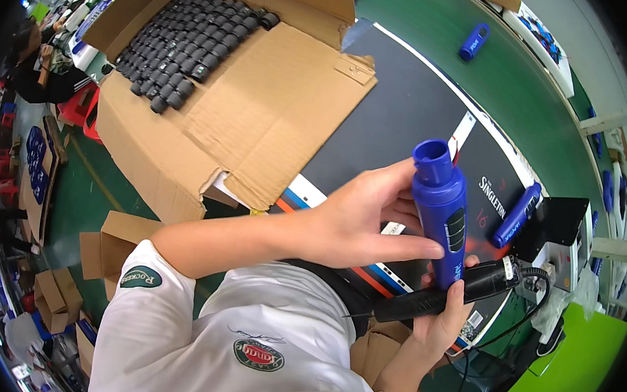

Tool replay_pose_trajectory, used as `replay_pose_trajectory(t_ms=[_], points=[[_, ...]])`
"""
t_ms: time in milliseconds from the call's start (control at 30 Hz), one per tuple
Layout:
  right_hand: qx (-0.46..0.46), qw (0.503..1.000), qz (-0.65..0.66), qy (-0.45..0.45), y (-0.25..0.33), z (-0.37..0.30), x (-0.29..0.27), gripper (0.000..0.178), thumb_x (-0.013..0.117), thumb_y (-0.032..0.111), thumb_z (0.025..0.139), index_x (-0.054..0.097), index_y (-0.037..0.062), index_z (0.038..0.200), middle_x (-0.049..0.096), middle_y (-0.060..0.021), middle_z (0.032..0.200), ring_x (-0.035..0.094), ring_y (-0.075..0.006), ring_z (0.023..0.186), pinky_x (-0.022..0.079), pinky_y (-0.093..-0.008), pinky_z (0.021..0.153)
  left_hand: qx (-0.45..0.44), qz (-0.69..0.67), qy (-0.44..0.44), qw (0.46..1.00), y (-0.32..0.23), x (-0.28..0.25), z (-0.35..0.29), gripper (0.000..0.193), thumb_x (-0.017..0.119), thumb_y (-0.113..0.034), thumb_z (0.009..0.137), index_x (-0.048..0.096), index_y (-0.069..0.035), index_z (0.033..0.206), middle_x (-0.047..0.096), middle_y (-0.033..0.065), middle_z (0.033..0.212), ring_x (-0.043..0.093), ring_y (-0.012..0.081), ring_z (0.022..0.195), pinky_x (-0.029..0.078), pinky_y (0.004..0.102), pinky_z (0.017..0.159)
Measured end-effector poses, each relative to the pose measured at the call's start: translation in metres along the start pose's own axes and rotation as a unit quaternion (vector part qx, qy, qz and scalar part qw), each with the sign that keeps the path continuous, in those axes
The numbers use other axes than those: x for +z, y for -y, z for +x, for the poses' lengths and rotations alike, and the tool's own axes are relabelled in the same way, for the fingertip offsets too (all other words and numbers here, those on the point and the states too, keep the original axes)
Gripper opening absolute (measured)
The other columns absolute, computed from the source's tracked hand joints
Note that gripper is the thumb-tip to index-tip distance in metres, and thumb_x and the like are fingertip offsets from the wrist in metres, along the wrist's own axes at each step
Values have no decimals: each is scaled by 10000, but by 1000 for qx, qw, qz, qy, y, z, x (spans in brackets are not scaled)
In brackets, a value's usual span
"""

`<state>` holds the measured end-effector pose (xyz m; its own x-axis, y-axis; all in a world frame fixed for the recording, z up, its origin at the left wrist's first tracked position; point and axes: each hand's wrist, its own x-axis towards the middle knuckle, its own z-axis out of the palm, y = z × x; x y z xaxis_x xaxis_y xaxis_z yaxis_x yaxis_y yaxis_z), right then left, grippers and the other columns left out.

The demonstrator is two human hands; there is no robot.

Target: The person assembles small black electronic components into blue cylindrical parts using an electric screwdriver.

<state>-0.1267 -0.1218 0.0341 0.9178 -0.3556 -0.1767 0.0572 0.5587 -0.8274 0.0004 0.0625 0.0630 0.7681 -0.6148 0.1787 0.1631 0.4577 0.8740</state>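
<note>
A blue plastic tube-shaped housing (439,206) stands nearly upright before me, its round open neck at the top and a black ribbed panel on its side. My left hand (370,222) is closed around it, with the thumb across its front. In my right hand (440,320) lies a black corded electric screwdriver (423,302), its thin bit pointing left. The fingers of that hand also touch the lower end of the housing, which they partly hide.
An open cardboard box (277,97) at the far left holds rows of black cylindrical parts (185,46). More blue housings (518,216) (475,42) lie on the dark board and green surface. The screwdriver's cable (532,316) loops at the right. Another person (33,63) sits far left.
</note>
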Motion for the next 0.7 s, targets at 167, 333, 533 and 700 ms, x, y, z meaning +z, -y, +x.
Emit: replay_pose_trajectory(t_ms=[167, 333, 533, 700], points=[[-51, 998, -14, -44, 5, 2, 7, 464, 681, 95, 868, 420, 78, 1250, 574, -164, 1165, 628, -205, 868, 535, -296, 778, 212, 687, -133, 683, -48, -148, 27, 261, 716, -82, 785, 675, -24, 1037, 636, 163, 1082, 611, 335, 978, 508, 411, 860], [-43, 996, -14, -71, 9, 8, 5, 462, 657, -7, 839, 455, 79, 1245, 582, -161, 1182, 630, -205, 878, 541, -321, 770, 79, 914, -199, 344, -70, -261, 49, 271, 690, -305, 842, 695, -52, 938, 592, 114, 1012, 541, 297, 1032, 491, 399, 834], [-61, 994, -25, -83, 16, 4, 5, 463, 659, -18, 827, 454, 95, 1227, 586, -171, 1202, 624, -212, 940, 544, -332, 805, 75, 806, -187, 556, -91, -219, 39, 260, 675, -158, 869, 654, -5, 1078, 612, 96, 1026, 606, 225, 935, 509, 344, 822], [-98, 991, -18, -92, 30, -3, -12, 510, 670, -21, 799, 437, 100, 1237, 568, -168, 1221, 621, -205, 952, 532, -316, 828, 50, 204, -83, 974, -68, -99, 7, 397, 612, -18, 887, 564, 53, 1275, 634, 115, 1114, 658, 189, 921, 525, 325, 860]])
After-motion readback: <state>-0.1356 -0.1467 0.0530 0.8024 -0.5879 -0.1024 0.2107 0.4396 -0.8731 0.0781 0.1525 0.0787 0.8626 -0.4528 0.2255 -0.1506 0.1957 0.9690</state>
